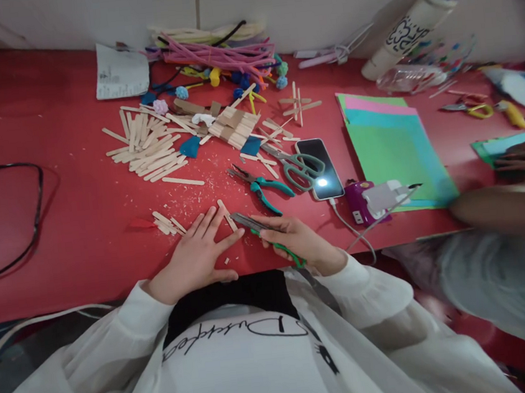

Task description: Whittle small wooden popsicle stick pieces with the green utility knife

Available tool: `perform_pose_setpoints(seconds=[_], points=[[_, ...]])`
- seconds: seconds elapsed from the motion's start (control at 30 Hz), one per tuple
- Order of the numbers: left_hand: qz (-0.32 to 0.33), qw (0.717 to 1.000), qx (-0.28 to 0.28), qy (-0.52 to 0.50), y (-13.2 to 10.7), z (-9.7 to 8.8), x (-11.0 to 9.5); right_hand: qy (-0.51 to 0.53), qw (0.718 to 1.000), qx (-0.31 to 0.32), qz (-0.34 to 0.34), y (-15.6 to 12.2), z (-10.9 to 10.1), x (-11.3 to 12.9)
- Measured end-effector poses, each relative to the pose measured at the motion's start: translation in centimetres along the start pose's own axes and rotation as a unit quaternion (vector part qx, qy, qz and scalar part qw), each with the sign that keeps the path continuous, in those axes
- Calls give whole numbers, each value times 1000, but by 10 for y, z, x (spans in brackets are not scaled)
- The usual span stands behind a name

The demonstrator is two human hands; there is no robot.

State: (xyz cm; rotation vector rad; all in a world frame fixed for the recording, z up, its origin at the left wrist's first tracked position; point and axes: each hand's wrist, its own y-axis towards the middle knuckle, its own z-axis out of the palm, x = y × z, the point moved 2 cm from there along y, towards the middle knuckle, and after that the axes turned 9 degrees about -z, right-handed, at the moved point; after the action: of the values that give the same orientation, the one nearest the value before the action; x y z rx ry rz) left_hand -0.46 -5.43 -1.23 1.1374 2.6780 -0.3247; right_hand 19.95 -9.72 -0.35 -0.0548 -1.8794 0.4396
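My left hand (197, 247) lies flat on the red table, fingers stretched out and thumb apart. Its index finger is against or right beside a wooden craft stick (227, 214); whether it presses on the stick I cannot tell. Scissors with green handles (291, 253) and dark blades are in my right hand (302, 239), their tip pointing left at the stick. A few short cut stick pieces (166, 223) lie left of my left hand. Beyond my hands are teal-handled pliers (264, 187) and grey-green scissors (304, 170), which rest partly on a lit phone (329, 180).
Behind lie a heap of craft sticks (148, 143), a glued stick panel (236, 127) and pipe cleaners (219, 54). Coloured paper (393, 151) and a purple charger plug (361, 202) are to the right. Another person's arm (503, 212) rests at far right. A black cable (40, 201) loops left.
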Motion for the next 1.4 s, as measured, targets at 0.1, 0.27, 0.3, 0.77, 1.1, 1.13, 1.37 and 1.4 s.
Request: perform_pose_setpoints(seconds=[0.1, 0.27, 0.3, 0.77, 1.1, 1.13, 1.37, 1.4], points=[[5, 1000, 4, -3, 0, -1, 0, -192, 973, -67, -113, -7, 9, 4], [6, 1000, 0, -4, 0, -1, 0, -357, 908, -130, -176, -29, 18, 12], [6, 1000, 0, -3, 0, -1, 0, -341, 911, -145, -182, -33, 17, 12], [-192, 972, -131, -16, 16, -9, -4, -91, 934, -319, -136, -22, 34, -29], [-270, 948, -132, -100, 24, -25, -3, -7, 928, -325, -181, -18, 31, -19], [-277, 944, -126, -123, 27, -28, 4, 4, 928, -324, -181, -14, 28, -15], [-262, 899, -145, -320, 75, -72, 53, 100, 932, -302, -175, 69, -1, 36], [-258, 891, -150, -343, 82, -76, 58, 113, 930, -303, -175, 84, -4, 44]])
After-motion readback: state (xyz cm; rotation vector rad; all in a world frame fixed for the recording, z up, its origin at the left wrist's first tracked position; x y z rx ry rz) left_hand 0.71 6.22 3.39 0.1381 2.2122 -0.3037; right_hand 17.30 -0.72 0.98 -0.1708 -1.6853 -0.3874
